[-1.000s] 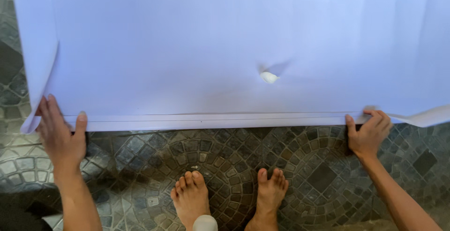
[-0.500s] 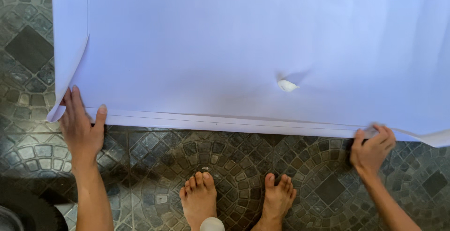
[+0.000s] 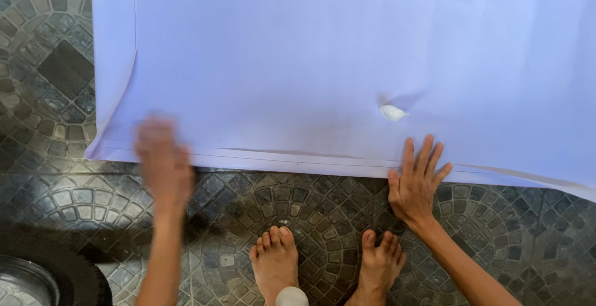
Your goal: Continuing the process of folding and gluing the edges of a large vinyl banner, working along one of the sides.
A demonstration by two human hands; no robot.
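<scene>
A large pale lavender sheet of paper (image 3: 347, 58) lies spread over the patterned floor, with layered edges along its near side. My left hand (image 3: 162, 163) is blurred with motion at that near edge, fingers on the paper's border. My right hand (image 3: 415, 179) lies flat with fingers spread, fingertips pressing the sheet's near edge. A small white crumpled tear or bump (image 3: 392, 113) shows in the paper just above my right hand. Neither hand holds anything.
The floor is dark grey tile (image 3: 261, 213) in an arched cobble pattern. My bare feet (image 3: 276, 259) stand just below the paper's edge. A black tyre with a metal rim (image 3: 37, 275) sits at the bottom left corner.
Both hands have slid inward along the paper's near edge: the left moved right, the right moved left and opened flat from a curled grip. The view shifted so the paper's left corner shows more.
</scene>
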